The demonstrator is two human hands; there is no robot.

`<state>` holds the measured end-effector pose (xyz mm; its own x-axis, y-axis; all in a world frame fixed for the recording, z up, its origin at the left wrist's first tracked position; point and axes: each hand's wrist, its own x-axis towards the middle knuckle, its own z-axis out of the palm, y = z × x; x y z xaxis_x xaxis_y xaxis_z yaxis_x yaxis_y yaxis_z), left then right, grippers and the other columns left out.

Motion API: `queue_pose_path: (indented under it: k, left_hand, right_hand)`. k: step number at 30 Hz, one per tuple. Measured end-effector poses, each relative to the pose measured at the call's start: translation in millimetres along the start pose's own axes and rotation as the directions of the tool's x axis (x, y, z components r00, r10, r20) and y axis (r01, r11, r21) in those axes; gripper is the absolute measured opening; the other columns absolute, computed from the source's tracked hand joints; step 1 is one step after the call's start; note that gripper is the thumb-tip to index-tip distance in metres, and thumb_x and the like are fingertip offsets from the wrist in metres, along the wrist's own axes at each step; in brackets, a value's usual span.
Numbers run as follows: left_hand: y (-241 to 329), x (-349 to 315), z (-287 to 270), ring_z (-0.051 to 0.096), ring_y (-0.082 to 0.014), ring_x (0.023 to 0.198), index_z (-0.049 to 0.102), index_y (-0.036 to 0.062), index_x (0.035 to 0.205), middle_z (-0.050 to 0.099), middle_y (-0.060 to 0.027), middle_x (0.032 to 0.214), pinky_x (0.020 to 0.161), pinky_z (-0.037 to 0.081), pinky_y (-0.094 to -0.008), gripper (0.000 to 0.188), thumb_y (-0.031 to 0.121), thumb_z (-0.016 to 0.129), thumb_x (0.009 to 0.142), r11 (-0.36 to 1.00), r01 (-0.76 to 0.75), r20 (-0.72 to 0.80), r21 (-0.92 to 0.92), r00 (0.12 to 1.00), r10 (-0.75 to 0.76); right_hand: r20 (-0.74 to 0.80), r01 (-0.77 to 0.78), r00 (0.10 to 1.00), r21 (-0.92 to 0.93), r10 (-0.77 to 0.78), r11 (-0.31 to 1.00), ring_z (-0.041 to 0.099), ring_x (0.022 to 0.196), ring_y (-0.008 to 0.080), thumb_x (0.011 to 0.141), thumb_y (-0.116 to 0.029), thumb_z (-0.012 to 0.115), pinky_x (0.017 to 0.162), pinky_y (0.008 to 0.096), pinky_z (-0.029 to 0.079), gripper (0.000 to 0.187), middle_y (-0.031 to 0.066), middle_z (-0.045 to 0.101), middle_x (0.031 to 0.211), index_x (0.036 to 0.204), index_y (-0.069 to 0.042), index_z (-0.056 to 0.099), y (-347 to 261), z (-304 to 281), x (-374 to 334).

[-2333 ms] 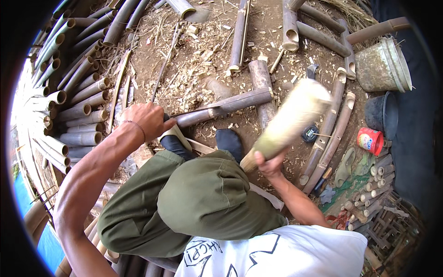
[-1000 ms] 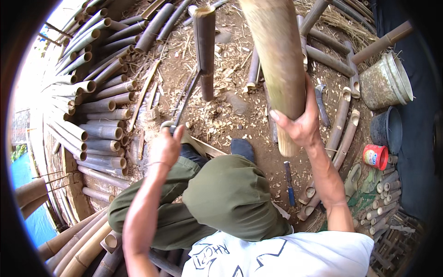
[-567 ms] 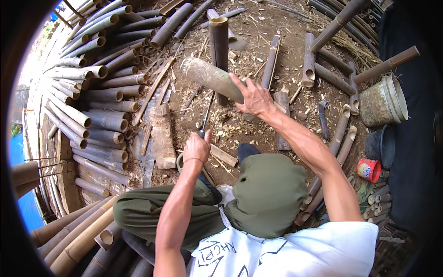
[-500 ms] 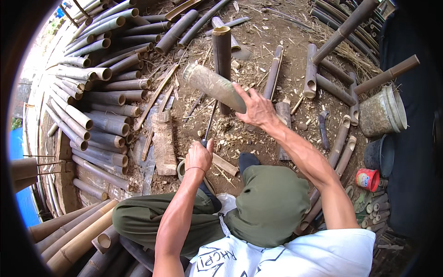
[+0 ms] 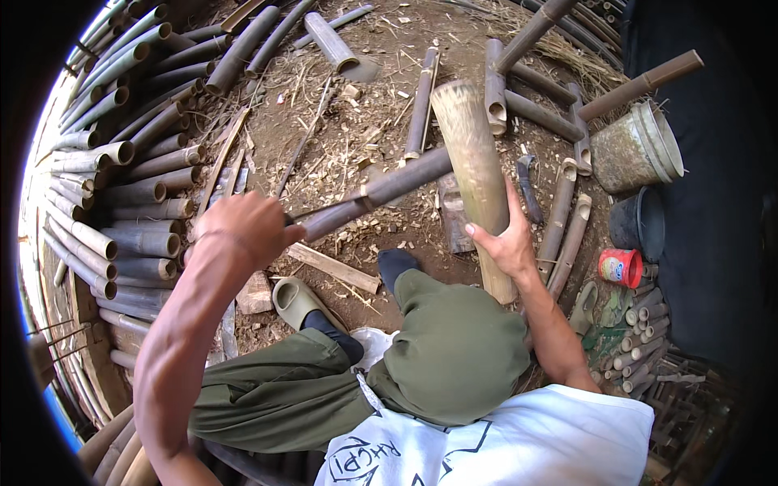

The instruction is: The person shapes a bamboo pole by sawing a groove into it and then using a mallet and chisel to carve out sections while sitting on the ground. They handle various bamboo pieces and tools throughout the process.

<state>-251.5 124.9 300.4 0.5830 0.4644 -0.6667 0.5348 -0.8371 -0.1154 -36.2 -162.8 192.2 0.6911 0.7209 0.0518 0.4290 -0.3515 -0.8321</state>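
My left hand (image 5: 243,231) is closed round the dark handle of a chisel-like tool (image 5: 324,209). Its thin metal shaft reaches to a dark bamboo piece (image 5: 405,176), which slants low over the ground; whether the tip is in it I cannot tell. A thick, pale, worn club (image 5: 470,162), of wood or bamboo, stands nearly upright with its wide end up. My right hand (image 5: 512,243) grips its side, thumb in front and fingers along the right edge. Part of the dark bamboo passes behind the club.
Cut bamboo tubes (image 5: 138,194) are stacked along the left. Chips cover the dirt floor (image 5: 356,121). A muddy bucket (image 5: 632,150), a black bucket (image 5: 640,223) and a red tub (image 5: 620,267) stand at right. A dark-handled tool (image 5: 527,186) and a sandal (image 5: 304,304) lie nearer.
The bamboo piece has tipped from upright to slanting low. My left hand has moved left and up with the tool. The club has swung to the right and now stands upright.
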Motion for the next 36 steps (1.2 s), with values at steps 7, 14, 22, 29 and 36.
queue_pose_path:
  k: [7, 14, 22, 29, 36]
  left_hand:
    - [65, 69, 4, 0.062, -0.0142, 0.062, 0.070, 0.0075, 0.084, 0.066, -0.0055, 0.073, 0.058, 0.055, -0.0344, 0.056, 0.060, 0.054, 0.094, 0.980, -0.136, 0.061, 0.147, 0.990, 0.128]
    - [-5, 95, 85, 0.069, -0.0271, 0.068, 0.065, 0.0096, 0.088, 0.069, -0.0122, 0.076, 0.064, 0.055, -0.0423, 0.059, 0.068, 0.058, 0.086, 0.980, -0.199, -0.010, 0.011, 0.980, 0.199]
    - [-54, 152, 206, 0.068, -0.0378, 0.072, 0.060, 0.0080, 0.090, 0.067, -0.0180, 0.076, 0.066, 0.054, -0.0486, 0.056, 0.063, 0.053, 0.091, 0.930, -0.302, -0.154, -0.210, 0.949, 0.274]
    - [-61, 186, 259, 0.067, -0.0390, 0.070, 0.057, 0.0072, 0.091, 0.066, -0.0171, 0.075, 0.065, 0.054, -0.0479, 0.052, 0.059, 0.052, 0.092, 0.871, -0.414, -0.283, -0.264, 0.897, 0.340]
    - [-52, 184, 280, 0.068, -0.0361, 0.089, 0.055, 0.0082, 0.106, 0.068, -0.0173, 0.098, 0.078, 0.056, -0.0455, 0.053, 0.059, 0.056, 0.090, 0.914, -0.237, -0.174, -0.330, 0.967, 0.188]
  right_hand:
    - [0.006, -0.395, 0.919, 0.006, 0.394, 0.919, 0.054, 0.127, 0.0318, 0.072, -0.026, 0.083, 0.108, 0.0373, 0.041, 0.104, 0.0239, 0.051, 0.141, 0.153, 0.000, 0.024, 89, 29, -37]
    - [-0.024, -0.263, 0.964, 0.026, 0.263, 0.965, 0.054, 0.126, 0.0306, 0.072, -0.021, 0.081, 0.107, 0.0379, 0.041, 0.098, 0.0215, 0.052, 0.139, 0.151, -0.003, 0.027, 109, 69, -28]
    - [0.025, -0.240, 0.971, 0.038, 0.240, 0.970, 0.050, 0.128, 0.0299, 0.073, -0.018, 0.080, 0.108, 0.0386, 0.039, 0.097, 0.0218, 0.048, 0.141, 0.151, 0.000, 0.025, 112, 82, -20]
    - [0.007, -0.186, 0.982, -0.115, 0.187, 0.976, 0.052, 0.127, 0.0363, 0.071, -0.020, 0.080, 0.105, 0.0421, 0.043, 0.101, 0.0254, 0.047, 0.141, 0.153, -0.004, 0.021, 120, 85, -21]
    - [0.094, -0.225, 0.967, -0.104, 0.235, 0.969, 0.055, 0.124, 0.0391, 0.070, -0.022, 0.080, 0.103, 0.0433, 0.046, 0.101, 0.0259, 0.051, 0.138, 0.153, -0.008, 0.023, 106, 92, -18]
